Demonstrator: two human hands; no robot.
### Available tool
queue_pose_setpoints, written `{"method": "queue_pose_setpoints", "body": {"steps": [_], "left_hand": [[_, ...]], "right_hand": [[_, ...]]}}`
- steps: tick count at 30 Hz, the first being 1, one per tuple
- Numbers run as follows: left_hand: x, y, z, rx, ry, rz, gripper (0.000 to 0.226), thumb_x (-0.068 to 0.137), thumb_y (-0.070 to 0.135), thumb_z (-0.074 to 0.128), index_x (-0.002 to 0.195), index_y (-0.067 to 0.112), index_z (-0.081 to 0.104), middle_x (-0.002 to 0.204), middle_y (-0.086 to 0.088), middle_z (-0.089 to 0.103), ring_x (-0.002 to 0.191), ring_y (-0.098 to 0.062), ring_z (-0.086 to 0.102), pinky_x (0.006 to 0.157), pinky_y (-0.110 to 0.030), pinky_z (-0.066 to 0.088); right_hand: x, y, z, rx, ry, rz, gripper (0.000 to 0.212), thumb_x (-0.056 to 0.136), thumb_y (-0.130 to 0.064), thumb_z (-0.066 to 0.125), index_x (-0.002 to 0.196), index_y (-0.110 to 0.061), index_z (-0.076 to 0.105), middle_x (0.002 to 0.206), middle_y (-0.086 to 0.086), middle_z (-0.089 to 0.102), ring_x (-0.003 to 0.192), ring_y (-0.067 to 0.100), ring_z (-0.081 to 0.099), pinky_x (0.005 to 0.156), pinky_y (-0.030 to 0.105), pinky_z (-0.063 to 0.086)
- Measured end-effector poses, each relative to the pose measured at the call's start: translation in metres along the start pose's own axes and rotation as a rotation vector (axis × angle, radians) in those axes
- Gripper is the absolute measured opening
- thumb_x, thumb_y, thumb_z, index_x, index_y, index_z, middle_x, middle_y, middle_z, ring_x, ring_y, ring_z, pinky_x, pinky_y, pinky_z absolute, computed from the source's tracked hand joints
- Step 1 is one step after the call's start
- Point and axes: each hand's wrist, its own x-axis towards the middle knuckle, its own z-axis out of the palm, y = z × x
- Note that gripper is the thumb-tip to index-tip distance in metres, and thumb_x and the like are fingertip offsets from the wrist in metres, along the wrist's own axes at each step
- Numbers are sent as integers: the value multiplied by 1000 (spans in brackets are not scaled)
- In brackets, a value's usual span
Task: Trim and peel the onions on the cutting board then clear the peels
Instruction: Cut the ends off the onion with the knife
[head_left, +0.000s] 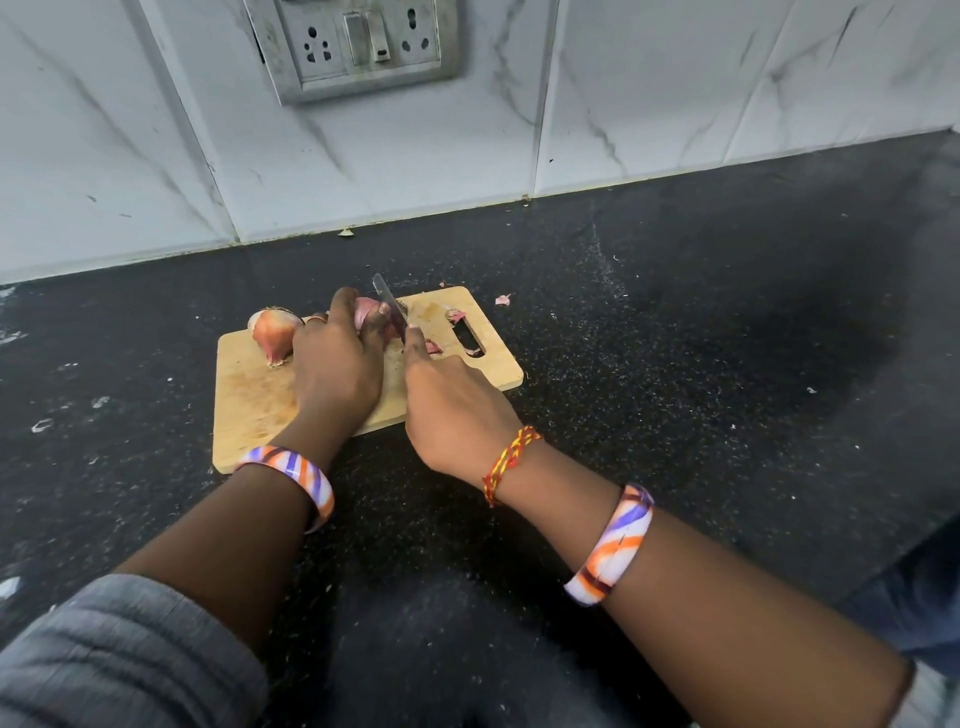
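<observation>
A wooden cutting board (249, 395) lies on the black counter. My left hand (337, 364) grips a pinkish onion (366, 312) near the board's far edge. My right hand (452, 405) holds a knife (388, 301); its handle is hidden in the hand, and the blade rests against the onion's right side. A second onion (272, 332), still in its brown skin, sits on the board to the left of my left hand. Small peel scraps (456, 315) lie on the board by its handle slot.
The black speckled counter (675, 338) spreads to the right and front. One peel scrap (503, 299) lies off the board at its far right corner. A white marble-tiled wall with a socket panel (358, 47) stands behind.
</observation>
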Motion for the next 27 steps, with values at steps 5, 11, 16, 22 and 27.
{"method": "queue_pose_setpoints", "body": {"steps": [5,11,16,22,27], "left_hand": [[1,-1,1,-4,-5,-5,44,95,34,41,131,9,43,106,-34,57,102,-46,51,82,-42,40],[0,0,-1,-17,-3,8,44,96,33,40,130,6,44,107,-34,58,103,-46,51,83,-42,39],[-2,2,-8,-196,33,-83,40,99,28,32,128,2,44,113,-27,60,104,-39,54,79,-32,37],[-6,9,-16,-349,118,-180,41,101,25,25,127,-2,41,122,-24,53,113,-32,48,82,-25,28],[-3,5,-13,-345,109,-181,41,100,25,26,131,0,38,126,-22,52,116,-32,48,87,-27,30]], "right_hand": [[3,1,-3,29,-34,8,72,87,0,44,148,-6,6,116,21,56,99,35,58,66,34,37],[-8,-2,4,-74,-90,14,77,87,-2,51,148,-5,5,118,17,55,105,32,57,70,34,40],[6,-7,10,-137,-68,19,75,87,-1,49,147,-1,4,121,16,55,109,31,55,71,33,39],[8,-4,2,-92,-65,40,77,85,3,48,148,-3,3,122,18,54,106,33,57,70,35,40],[0,-1,-8,-74,-10,27,76,86,2,46,148,-4,3,121,19,54,100,33,58,65,34,35]]}}
